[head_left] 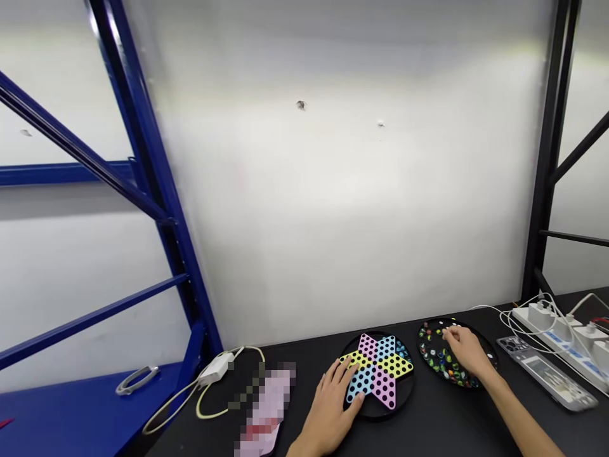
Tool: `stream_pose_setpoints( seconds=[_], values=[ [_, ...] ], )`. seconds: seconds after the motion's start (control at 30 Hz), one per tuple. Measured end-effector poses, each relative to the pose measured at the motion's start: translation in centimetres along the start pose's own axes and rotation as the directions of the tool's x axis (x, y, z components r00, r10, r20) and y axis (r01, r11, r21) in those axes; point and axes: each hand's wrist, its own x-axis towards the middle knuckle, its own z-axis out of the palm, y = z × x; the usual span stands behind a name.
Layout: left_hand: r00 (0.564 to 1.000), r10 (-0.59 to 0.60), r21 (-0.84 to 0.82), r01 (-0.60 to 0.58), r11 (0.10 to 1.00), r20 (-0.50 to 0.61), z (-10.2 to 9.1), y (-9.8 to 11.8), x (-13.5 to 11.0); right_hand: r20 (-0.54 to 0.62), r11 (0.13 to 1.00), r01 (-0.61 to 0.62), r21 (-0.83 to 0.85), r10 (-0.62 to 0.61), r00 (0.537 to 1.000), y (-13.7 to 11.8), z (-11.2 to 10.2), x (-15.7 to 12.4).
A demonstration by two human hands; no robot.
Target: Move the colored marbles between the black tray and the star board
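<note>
Left hand [332,401] lies with fingers spread on the star board [379,369] — hold it still. Right hand [467,350] pinches over marbles [445,363] in a black tray [484,341] — pick gently; can't tell if it's holding one.

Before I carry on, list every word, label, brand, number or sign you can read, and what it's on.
No text can be read anywhere.
Power strip: blue label patches, too small to read.
Grey phone: markings on its back, too small and blurred.
Pink item: pixelated, nothing can be read.
Star board: coloured points with dark holes, no lettering seen.
</note>
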Motion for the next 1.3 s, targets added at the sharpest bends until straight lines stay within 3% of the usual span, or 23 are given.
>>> stream_pose_setpoints(
  seconds=[0.1,0.27,0.53,0.7,0.8,0.97,1.07,1.13,1.3],
  values=[
    [1.000,-0.001,-0.006,0.001,1.000,0.004,0.1,-0.1,0.1,0.102,0.893,0.089,-0.442,-0.049,0.994,-0.2,0.8,-0.7],
    [1.000,0.017,-0.027,-0.017,0.999,-0.007,0.1,-0.1,0.0,0.180,0.713,0.100,-0.694,0.038,0.983,-0.9,1.0,-1.6],
    [1.000,-0.011,-0.013,0.011,1.000,0.005,-0.1,0.2,0.0,0.266,0.601,0.168,-0.781,0.077,0.961,-1.8,1.2,-2.2],
    [1.000,-0.020,-0.016,0.020,1.000,0.020,-0.3,0.4,0.0,0.281,0.578,0.192,-0.793,0.067,0.958,-1.2,1.5,-2.0],
    [1.000,-0.013,-0.017,0.013,1.000,0.011,-0.3,0.4,-0.1,0.263,0.636,0.178,-0.751,0.042,0.964,-0.6,1.2,-1.6],
    [0.999,-0.032,-0.018,0.033,0.999,0.024,-0.3,0.3,-0.1,0.145,0.862,0.105,-0.496,-0.037,0.989,0.5,0.4,-0.2],
    [1.000,-0.025,-0.021,0.025,0.999,0.008,-0.1,0.1,-0.1,0.072,0.895,0.081,-0.439,-0.055,0.996,1.2,0.1,0.6],
    [1.000,-0.014,-0.022,0.013,1.000,-0.008,0.0,0.0,0.0,0.074,0.871,0.062,-0.487,-0.030,0.997,1.4,0.3,1.0],
    [0.999,-0.028,-0.041,0.029,0.999,0.017,0.0,-0.1,0.0,0.155,0.709,0.109,-0.697,0.001,0.988,0.5,1.8,1.6]
  ],
)
